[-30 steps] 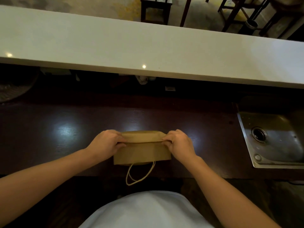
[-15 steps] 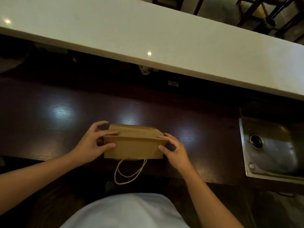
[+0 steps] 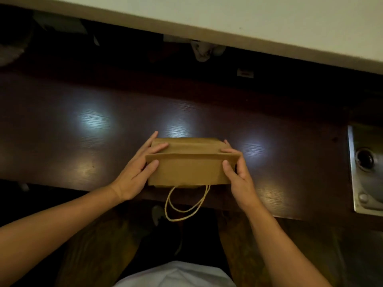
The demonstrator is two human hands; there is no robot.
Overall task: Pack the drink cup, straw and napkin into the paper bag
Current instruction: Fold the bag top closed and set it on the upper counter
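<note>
A brown paper bag (image 3: 189, 168) stands on the dark wooden counter (image 3: 83, 131) near its front edge, its top folded over toward me. Two cord handles (image 3: 186, 206) hang from the folded flap over the counter edge. My left hand (image 3: 137, 172) holds the bag's left side, thumb on the front flap and fingers on the top. My right hand (image 3: 238, 175) grips the right side the same way. Cup, straw and napkin are not visible; the bag's inside is hidden.
A steel sink (image 3: 366, 168) with a drain is set into the counter at the right. A raised white bar top (image 3: 248, 19) runs across the back, with a dark recess beneath it. My white shirt (image 3: 176, 275) shows at the bottom.
My hands shifted from pinching the fold at the top to holding the bag's two sides with fingers spread. The folded flap now lies flat. The camera has tilted down and come closer.
</note>
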